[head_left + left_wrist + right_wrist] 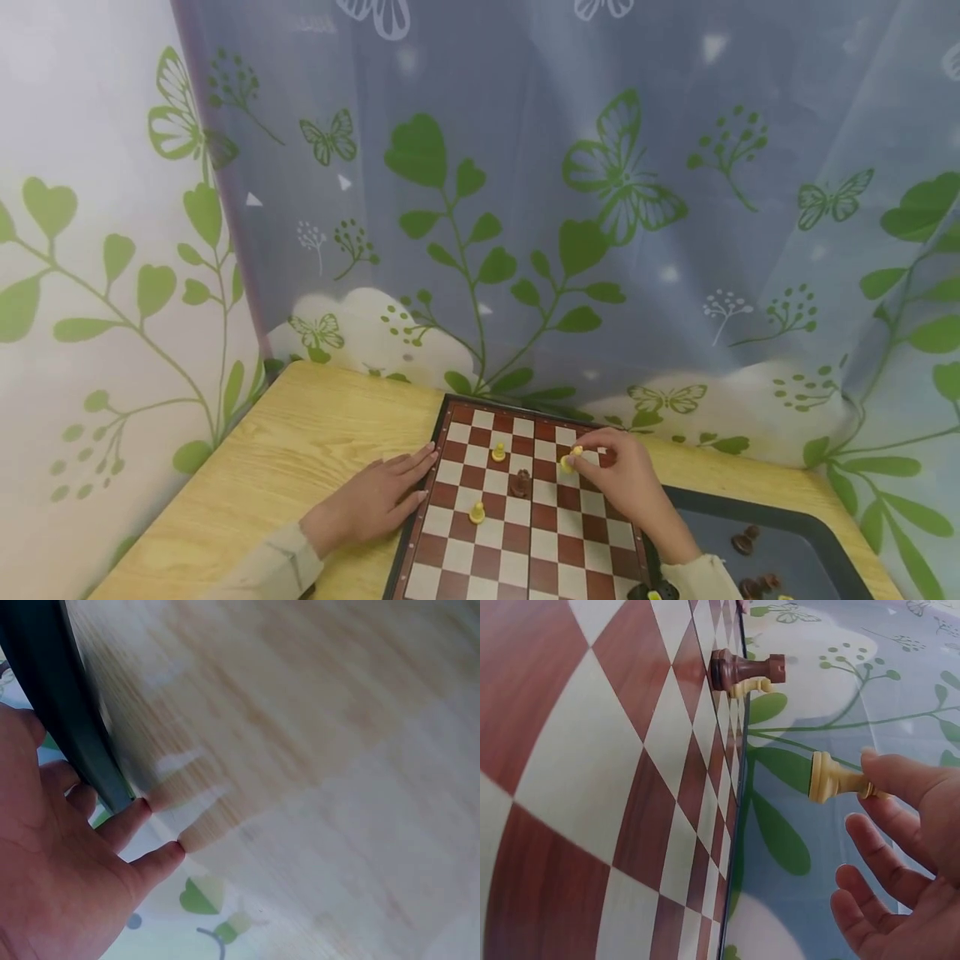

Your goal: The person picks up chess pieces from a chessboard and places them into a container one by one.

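Observation:
My right hand point(622, 479) pinches a pale yellow chess piece point(826, 778) between thumb and forefinger, its top hidden by the fingertips. In the right wrist view its base stands off the board's surface. The red-brown and white chessboard point(514, 537) carries a dark brown rook point(521, 483), with one yellow pawn point(498, 452) behind it and another yellow pawn point(477, 512) nearer the front left. With fingers extended, my left hand point(378, 500) lies on the table at the board's left side, fingertips right at the black edge point(75, 705).
At the board's right stands a dark tray point(813, 533) with brown chess pieces point(745, 540) lying in it. Wood-grain table point(337, 417) surrounds the board. A patterned curtain point(517, 208) hangs just behind the board's far edge.

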A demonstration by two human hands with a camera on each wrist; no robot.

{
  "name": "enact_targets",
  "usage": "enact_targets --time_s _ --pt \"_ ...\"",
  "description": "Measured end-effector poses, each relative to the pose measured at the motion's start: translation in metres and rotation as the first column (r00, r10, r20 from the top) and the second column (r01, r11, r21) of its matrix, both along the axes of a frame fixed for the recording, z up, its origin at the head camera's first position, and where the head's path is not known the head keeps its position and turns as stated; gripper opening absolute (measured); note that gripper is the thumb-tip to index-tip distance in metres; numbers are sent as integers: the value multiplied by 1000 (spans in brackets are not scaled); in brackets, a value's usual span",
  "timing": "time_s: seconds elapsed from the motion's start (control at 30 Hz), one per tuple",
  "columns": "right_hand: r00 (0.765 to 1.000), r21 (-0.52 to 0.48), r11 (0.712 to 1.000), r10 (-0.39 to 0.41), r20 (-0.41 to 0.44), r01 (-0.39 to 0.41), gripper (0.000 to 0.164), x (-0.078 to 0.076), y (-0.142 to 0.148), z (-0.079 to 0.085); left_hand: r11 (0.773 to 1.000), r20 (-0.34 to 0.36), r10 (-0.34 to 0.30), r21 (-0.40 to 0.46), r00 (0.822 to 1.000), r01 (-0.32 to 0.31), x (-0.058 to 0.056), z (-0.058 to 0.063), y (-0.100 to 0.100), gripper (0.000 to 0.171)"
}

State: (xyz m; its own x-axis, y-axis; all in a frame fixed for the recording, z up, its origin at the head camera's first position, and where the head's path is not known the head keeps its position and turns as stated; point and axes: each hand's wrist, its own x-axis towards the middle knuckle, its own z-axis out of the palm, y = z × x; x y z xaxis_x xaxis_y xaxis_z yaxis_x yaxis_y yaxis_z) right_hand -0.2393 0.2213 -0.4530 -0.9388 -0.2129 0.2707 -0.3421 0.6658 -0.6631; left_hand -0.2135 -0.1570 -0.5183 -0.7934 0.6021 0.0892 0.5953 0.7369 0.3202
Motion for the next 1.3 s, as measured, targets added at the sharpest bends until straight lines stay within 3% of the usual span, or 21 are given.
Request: enact_targets --time_s 0.23,0.43,0.63,0.9,1.17,1.3 --pt "1000 -15 1000 -13 -16 12 12 15 12 7 1000 3 13 -7 1000 -13 2 1 0 58" --pt "999 -14 999 -44 17 45 16 31 20 10 1000 39 5 -14 999 -4 2 -3 -1 59" --pt "998 -15 998 -53 40 54 19 39 21 14 1000 25 18 -11 1000 -18 1 -2 -3 59" --pt "987 -15 991 -133 94 135 19 54 29 15 1000 28 6 -16 1000 -6 0 -2 -1 59" --pt "972 -4 972 -235 5 235 19 74 42 8 1000 7 0 -8 1000 0 1 -2 1 58" --pt "961 -11 961 -275 38 276 21 83 54 3 1000 6 0 -8 1000 0 0 -3 1 58"
